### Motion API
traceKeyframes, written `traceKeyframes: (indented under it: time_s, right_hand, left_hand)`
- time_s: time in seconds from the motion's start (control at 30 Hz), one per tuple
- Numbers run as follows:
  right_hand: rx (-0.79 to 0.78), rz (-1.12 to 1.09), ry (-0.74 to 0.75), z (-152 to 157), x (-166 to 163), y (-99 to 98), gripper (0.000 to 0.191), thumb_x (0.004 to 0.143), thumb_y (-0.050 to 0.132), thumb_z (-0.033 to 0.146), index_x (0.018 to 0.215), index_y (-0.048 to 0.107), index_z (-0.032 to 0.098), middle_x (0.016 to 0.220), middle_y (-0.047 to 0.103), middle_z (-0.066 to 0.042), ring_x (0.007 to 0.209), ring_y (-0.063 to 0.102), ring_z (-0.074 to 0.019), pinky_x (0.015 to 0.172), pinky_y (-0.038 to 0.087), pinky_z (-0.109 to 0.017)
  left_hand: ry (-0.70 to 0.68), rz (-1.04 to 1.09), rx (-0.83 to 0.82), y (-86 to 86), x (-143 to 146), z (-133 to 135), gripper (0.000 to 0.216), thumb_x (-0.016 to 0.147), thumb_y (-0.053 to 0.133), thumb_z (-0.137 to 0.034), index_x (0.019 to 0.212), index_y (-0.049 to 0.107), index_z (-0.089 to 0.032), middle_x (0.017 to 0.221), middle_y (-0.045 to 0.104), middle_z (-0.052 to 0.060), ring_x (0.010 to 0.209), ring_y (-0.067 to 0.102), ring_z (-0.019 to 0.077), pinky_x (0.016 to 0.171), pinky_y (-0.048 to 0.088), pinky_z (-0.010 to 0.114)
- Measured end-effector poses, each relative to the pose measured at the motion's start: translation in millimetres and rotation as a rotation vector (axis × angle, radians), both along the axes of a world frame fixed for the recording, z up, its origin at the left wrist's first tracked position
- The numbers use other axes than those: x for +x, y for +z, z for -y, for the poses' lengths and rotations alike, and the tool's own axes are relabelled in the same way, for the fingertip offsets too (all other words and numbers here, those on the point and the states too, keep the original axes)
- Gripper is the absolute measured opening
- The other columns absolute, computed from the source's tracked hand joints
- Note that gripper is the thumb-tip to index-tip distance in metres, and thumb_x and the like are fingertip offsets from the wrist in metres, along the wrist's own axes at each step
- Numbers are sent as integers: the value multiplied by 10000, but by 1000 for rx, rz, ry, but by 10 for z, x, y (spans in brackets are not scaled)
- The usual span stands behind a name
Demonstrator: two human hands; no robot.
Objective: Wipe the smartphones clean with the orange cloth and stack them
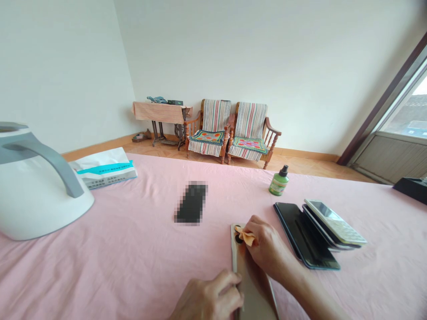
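Observation:
A smartphone [253,286] with a shiny brownish back lies face down on the pink cloth, its dark round camera lenses at the far end. My left hand [211,297] grips the near part of its left edge with bent fingers. Pinched in my right hand [267,244] is a small orange cleaning cloth [247,238], which touches the phone's back at the lenses. Beyond them lies a dark rectangular object [191,203], pixelated so its details are hidden. To the right, a black smartphone [310,240] rests beside a stack of phones topped by a white keypad phone [335,222].
A green bottle [279,182] with a black cap stands past the phones. At left are a white and grey kettle [40,195] and a white and blue packet [106,169]. A black object [412,190] sits at the far right edge. Two wooden armchairs [248,129] stand by the wall.

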State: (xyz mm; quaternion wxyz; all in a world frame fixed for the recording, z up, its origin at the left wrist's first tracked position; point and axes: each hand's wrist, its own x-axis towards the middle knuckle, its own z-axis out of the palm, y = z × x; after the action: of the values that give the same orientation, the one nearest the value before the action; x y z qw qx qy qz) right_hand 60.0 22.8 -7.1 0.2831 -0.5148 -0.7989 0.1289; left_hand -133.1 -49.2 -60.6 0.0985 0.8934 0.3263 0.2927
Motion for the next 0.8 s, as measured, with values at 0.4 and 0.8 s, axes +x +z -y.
traceKeyframes:
  time_s: [0.4,0.8]
  right_hand:
    - [-25,-143,110,45,-22,29,281,688,472,-61,677,624,176,727,577,-22,651,550,-134,591,380,-218]
    - [-11,-76,77,23,-101,-15,266,703,488,-56,676,626,170,748,556,-31,678,525,-141,609,379,-228]
  left_hand:
    - [-4,27,37,17,9,6,359,934,424,-491,868,643,-215,1038,686,43,601,690,113,487,515,146]
    - [1,3,36,-13,-7,4,352,879,510,-544,898,650,-222,1041,686,45,623,703,130,499,524,161]
